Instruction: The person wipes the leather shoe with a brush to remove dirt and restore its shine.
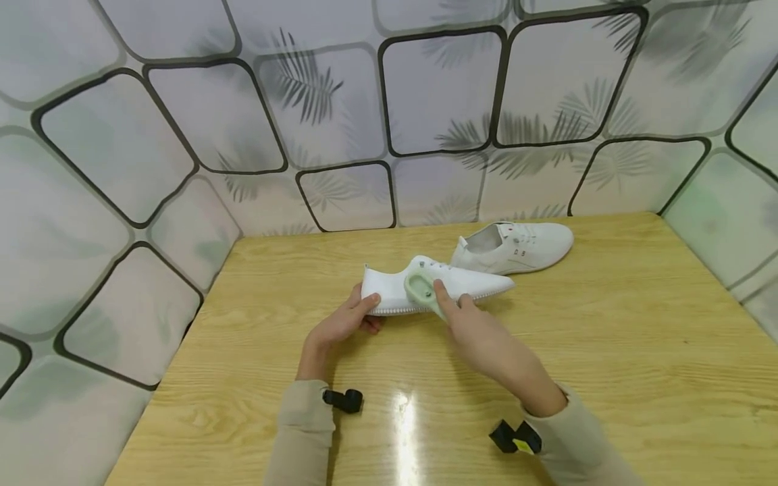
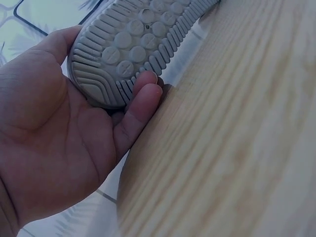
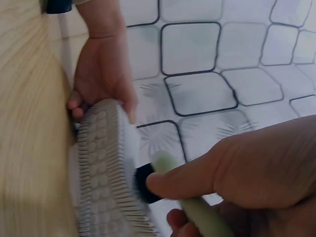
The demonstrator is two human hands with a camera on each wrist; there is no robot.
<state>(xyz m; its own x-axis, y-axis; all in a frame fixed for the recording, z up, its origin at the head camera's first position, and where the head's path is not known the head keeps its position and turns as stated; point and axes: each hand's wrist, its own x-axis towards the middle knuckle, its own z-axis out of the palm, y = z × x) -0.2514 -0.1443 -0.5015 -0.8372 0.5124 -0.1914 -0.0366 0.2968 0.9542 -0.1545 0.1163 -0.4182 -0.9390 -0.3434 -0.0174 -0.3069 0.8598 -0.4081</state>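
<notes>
A white lace-up shoe (image 1: 389,289) is tipped on its side over the table, its ridged grey sole (image 2: 133,42) turned toward the person. My left hand (image 1: 344,322) grips it at the heel, thumb on the upper and fingers curled under the sole edge. In my right hand (image 1: 480,337) is a pale green brush (image 1: 419,287) with an oval head, the index finger laid along it. The brush head overlaps the shoe's side in the head view. Dark bristles (image 3: 144,182) show between the brush and the shoe in the right wrist view.
A second white shoe (image 1: 537,246) stands upright just behind the held one, toe pointing right. Both rest at a wooden table (image 1: 608,351), with patterned fabric walls (image 1: 340,81) rising behind it and at the sides. Black wrist cameras (image 1: 346,401) sit on both sleeves.
</notes>
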